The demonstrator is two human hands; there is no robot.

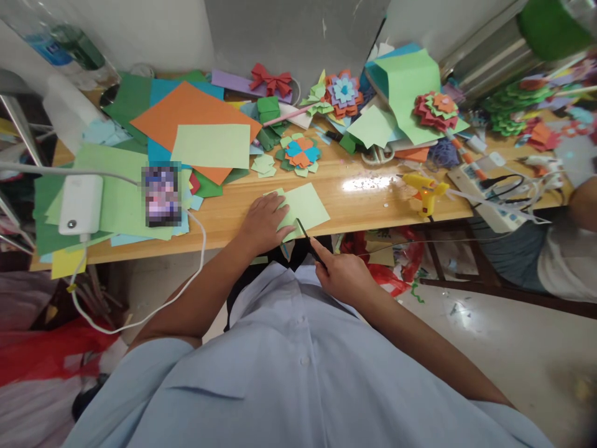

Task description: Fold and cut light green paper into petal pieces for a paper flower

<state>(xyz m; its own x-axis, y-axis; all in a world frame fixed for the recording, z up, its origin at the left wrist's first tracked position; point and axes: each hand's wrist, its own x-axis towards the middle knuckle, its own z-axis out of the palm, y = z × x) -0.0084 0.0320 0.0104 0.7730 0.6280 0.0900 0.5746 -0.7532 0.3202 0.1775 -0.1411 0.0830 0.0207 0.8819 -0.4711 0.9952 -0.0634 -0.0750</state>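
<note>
In the head view, a pale green paper sheet (308,204) lies on the wooden table (219,211), at its near edge in front of the person. The left hand (265,219) lies flat on the sheet's left part, palm down, fingers nearly together, holding nothing. The right hand (346,274) is closed around the handle of a thin dark cutting tool (305,230), whose tip meets the sheet just beside the left thumb. Judging by this, cutting looks under way, yet most of the visible sheet is in one piece; how far any cut runs is too small to tell. Farther back, a blue-and-orange paper flower (302,152) and a red layered flower (437,111) look assembled, while a pale rectangle (211,146) and an orange sheet (191,106) remain plain, unshaped stock.
</note>
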